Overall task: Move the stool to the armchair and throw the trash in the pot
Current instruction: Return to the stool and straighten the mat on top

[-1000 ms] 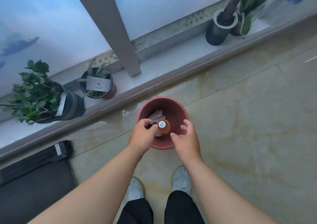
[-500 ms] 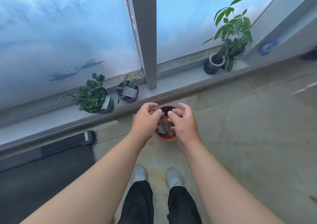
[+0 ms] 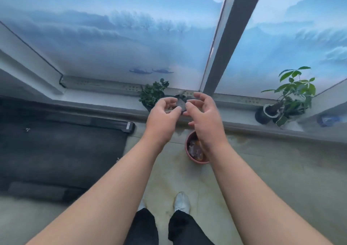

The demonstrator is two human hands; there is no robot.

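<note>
The reddish-brown pot (image 3: 197, 161) stands on the tiled floor just below the window sill. Inside it lies the trash (image 3: 195, 149): an orange bottle and a crumpled wrapper. My left hand (image 3: 163, 115) and my right hand (image 3: 205, 115) are raised side by side above the pot, fingers curled but apart, with nothing in them. My right wrist hides the pot's right side. No stool and no armchair are in view.
A dark mat (image 3: 56, 147) lies on the floor at the left. On the sill stand a bushy plant (image 3: 153, 94), a small labelled pot half hidden behind my fingers, and a taller leafy plant (image 3: 289, 98). A window post (image 3: 225, 38) rises behind my hands.
Both hands let go of the bottle and wrapper inside the pot and rose away from it. The view lifted as I straightened up, so the pot looks smaller and lower.
</note>
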